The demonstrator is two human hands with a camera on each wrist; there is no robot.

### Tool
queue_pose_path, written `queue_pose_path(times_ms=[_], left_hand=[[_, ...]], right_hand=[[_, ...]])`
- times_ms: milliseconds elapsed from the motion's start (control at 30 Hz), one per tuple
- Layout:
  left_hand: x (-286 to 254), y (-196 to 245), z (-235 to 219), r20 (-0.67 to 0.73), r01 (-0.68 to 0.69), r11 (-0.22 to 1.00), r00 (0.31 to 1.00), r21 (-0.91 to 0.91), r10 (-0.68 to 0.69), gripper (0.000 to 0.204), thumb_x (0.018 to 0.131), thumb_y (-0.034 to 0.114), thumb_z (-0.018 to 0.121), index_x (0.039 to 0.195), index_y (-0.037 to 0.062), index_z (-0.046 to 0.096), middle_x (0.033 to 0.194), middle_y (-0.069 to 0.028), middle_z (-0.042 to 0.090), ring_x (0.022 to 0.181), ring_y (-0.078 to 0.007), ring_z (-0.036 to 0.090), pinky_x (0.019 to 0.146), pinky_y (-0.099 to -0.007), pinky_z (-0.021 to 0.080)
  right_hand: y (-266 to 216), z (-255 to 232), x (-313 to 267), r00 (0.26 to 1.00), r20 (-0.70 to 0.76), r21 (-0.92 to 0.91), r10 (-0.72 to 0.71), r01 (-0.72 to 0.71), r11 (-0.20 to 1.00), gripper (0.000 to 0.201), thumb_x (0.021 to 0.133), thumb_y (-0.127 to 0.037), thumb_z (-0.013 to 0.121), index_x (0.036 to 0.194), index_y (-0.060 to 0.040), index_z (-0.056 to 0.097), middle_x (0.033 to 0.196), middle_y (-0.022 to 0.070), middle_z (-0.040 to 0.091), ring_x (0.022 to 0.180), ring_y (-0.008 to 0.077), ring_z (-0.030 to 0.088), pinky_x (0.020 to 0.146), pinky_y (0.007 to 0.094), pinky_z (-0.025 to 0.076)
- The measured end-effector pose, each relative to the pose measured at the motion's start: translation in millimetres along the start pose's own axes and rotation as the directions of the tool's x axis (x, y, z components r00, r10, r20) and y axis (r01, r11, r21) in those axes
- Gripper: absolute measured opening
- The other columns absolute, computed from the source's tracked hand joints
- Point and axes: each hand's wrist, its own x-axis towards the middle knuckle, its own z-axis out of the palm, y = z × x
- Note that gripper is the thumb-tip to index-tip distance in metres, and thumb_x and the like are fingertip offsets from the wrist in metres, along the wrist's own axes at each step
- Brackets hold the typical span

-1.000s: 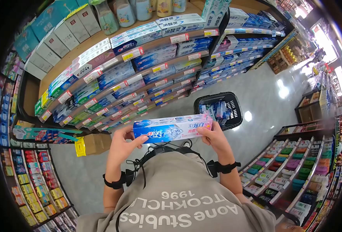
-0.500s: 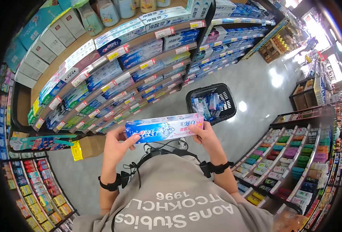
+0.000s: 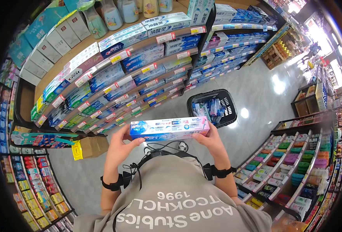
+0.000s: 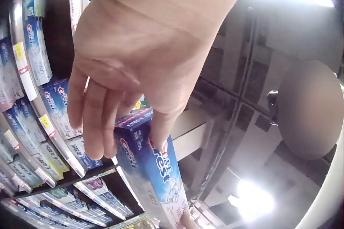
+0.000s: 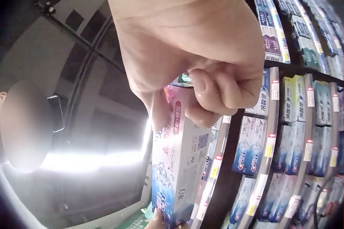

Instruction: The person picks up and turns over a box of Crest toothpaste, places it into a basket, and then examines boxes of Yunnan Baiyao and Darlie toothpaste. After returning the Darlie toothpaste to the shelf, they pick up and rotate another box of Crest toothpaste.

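Observation:
A long blue, white and pink toothpaste box (image 3: 170,127) lies level between my two hands in front of my waist. At its blue end, my left hand (image 3: 120,149) holds it with the thumb along the near side and the fingers behind. My right hand (image 3: 214,145) grips the pink end the same way. Seen from the left wrist, the thumb (image 4: 164,127) presses the blue face beside the logo. In the right wrist view, curled fingers (image 5: 215,89) sit against the pink-and-white end. A printed side with small text and pictures faces up toward my head.
Shelves of toothpaste boxes (image 3: 144,58) curve across the front. A black basket (image 3: 231,106) holding several packages stands on the floor beyond my right hand. A brown carton (image 3: 95,147) lies at left, and a sloped rack of folded cloths (image 3: 283,166) is at right.
The toothpaste box has been turned about its long axis, so the big logo face tips toward me and a text-covered side comes up. Both hands keep their hold at the ends.

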Motion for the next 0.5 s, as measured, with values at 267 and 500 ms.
queue_pose_path(times_ms=[267, 500], left_hand=[[-1.4, -2.4, -3.0, -0.014, -0.084, 0.984, 0.996, 0.155, 0.087, 0.053, 0.076, 0.019, 0.088, 0.121, 0.0016, 0.067, 0.088, -0.0083, 0.075, 0.080, -0.0145, 0.069, 0.077, -0.0298, 0.053], [-22.3, 34.2, -15.7, -0.098, -0.240, 0.918, 0.954, 0.316, 0.284, 0.052, 0.072, 0.011, 0.089, 0.119, 0.0019, 0.069, 0.090, -0.0088, 0.073, 0.078, -0.0166, 0.069, 0.079, -0.0288, 0.054]], right_hand=[[11.8, -5.5, 11.6, 0.994, 0.061, 0.065, -0.088, 0.084, 0.994, 0.060, 0.099, -0.028, 0.067, 0.147, -0.0044, 0.041, 0.095, 0.0025, 0.065, 0.071, 0.0083, 0.057, 0.058, 0.0217, 0.044], [12.6, 10.5, 36.8, 0.993, 0.099, 0.228, -0.058, 0.034, 0.973, 0.072, 0.104, -0.052, 0.049, 0.155, -0.0051, 0.031, 0.091, 0.0064, 0.064, 0.058, 0.0105, 0.049, 0.050, 0.0256, 0.037]])
